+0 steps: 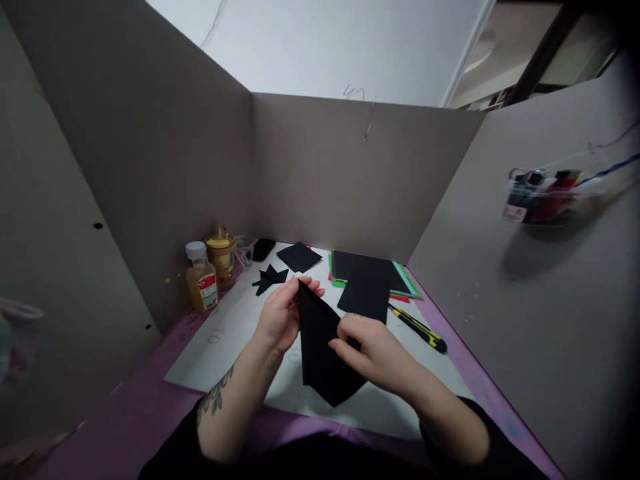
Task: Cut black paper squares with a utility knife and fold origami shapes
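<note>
A folded sheet of black paper [323, 353] is held up between my hands, its narrow point at the top and its wider end toward me. My left hand [285, 313] grips the upper left edge near that point, with some fingers behind the paper. On the right edge, my right hand [367, 343] pinches the paper between thumb and curled fingers. Beyond my left hand lies a black folded paper shape with several points [270, 279]. A black paper square [366, 293] rests just past my right hand.
A yellow-and-black utility knife [419, 328] lies on the white board [235, 360] at right. Behind are a stack of coloured paper [367, 267] and more black squares [299, 257]. A juice bottle [203, 280] and a brown cup [221, 257] stand left. Grey partitions [345, 173] enclose the desk.
</note>
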Tool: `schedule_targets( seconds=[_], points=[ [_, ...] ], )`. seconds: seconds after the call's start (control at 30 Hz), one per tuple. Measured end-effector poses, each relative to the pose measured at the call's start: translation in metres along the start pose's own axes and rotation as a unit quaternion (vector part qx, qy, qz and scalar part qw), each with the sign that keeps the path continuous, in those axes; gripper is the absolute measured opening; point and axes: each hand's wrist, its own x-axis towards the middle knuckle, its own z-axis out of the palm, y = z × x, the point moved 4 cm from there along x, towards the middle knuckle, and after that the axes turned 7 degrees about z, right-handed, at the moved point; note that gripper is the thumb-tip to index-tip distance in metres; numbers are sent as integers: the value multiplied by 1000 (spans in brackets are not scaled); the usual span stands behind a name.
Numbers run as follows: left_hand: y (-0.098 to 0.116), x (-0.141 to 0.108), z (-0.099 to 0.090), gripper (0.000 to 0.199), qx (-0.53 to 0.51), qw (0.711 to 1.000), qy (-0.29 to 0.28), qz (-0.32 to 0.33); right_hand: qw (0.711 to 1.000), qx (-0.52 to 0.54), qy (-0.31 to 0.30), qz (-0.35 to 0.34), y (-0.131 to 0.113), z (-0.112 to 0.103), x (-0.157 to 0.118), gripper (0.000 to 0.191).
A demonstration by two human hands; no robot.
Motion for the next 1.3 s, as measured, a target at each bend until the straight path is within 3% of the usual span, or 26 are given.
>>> schedule_targets(
  seconds=[0.4, 0.83, 1.3],
  points=[
    [3, -2, 6, 22, -17, 999, 17, 39, 1000, -12, -4, -1, -4, 0, -3, 18],
    [-1, 2, 1, 10, -43, 997, 57, -6, 1000, -18, -8, -3, -5, -1, -2, 16],
    [0, -6, -2, 30, 30, 999, 12, 43, 999, -33, -2, 5, -3, -1, -1, 18]
  ],
)
